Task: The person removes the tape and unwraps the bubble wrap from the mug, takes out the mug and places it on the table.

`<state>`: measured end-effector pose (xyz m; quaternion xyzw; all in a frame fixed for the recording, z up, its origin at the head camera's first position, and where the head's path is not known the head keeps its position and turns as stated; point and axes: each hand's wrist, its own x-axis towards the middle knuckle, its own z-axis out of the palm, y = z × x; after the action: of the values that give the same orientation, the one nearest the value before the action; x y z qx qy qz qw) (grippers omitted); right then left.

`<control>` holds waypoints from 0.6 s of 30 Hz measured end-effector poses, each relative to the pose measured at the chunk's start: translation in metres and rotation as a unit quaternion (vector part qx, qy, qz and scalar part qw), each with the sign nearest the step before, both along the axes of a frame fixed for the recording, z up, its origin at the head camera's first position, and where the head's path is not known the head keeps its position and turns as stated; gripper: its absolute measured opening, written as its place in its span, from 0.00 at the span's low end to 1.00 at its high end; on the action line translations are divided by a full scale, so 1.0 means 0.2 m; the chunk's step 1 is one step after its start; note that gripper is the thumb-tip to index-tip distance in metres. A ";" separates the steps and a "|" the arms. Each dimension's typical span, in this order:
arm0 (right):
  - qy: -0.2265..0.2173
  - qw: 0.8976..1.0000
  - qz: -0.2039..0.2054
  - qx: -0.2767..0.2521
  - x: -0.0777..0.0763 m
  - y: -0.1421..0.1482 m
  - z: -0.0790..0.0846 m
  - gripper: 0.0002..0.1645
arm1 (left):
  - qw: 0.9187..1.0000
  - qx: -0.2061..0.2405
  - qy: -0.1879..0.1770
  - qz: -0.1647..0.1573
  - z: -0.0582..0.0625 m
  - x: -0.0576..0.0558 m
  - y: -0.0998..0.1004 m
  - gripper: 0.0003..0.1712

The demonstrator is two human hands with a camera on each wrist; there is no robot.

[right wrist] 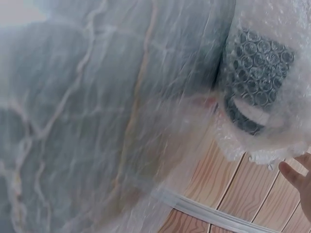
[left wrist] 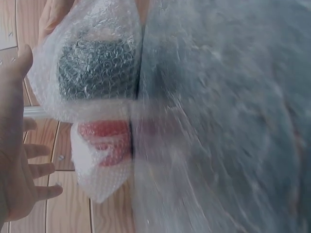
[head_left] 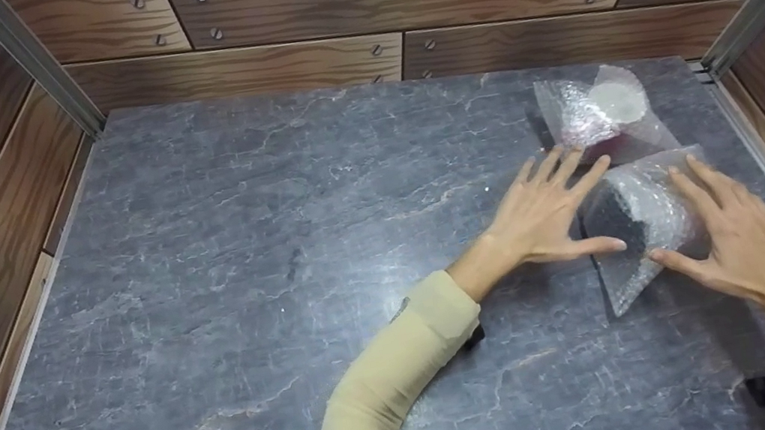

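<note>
Bubble-wrapped bundle (head_left: 665, 203) is resting on the grey table (head_left: 209, 271), between the left hand (head_left: 545, 210) and the right hand (head_left: 750, 236). Beyond the left hand's fingertips, a second bundle (head_left: 581, 113), looking smaller, is lying, and a red thing (left wrist: 102, 128) is showing through its wrap. Both hands are having their fingers spread and relaxed, and they are gripping nothing; whether some fingertips are touching the wrap, I cannot tell. Between the hands, a dark thing (right wrist: 265, 56) is showing inside the nearer wrap, but its kind is remaining unclear. In my judgement, the outside is feeling soft and rather slippery, while the inside is probably being stiff, perhaps fragile, and not very heavy. Holding should be going around both full sides with gentle palms, not by the loose corner (head_left: 621, 297), which is pointing toward the person, just nearer than the thumbs.
</note>
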<state>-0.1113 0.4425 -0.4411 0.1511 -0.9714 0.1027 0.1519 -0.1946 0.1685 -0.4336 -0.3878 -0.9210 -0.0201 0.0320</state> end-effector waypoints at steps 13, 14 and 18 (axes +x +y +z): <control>0.005 1.000 -0.009 -0.001 0.00 0.07 -0.02 0.66 | 1.000 0.004 0.006 -0.020 0.01 0.03 0.12 0.63; 0.006 1.000 -0.009 -0.003 0.00 0.08 -0.02 0.66 | 1.000 0.004 0.006 -0.019 0.01 0.03 0.13 0.63; 0.004 1.000 -0.013 -0.002 0.01 0.10 -0.03 0.66 | 1.000 0.001 0.004 -0.022 0.00 0.04 0.15 0.64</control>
<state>-0.1100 0.4621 -0.4477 0.1387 -0.9725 0.1018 0.1569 -0.1870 0.1983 -0.4331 -0.4084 -0.9119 -0.0204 0.0355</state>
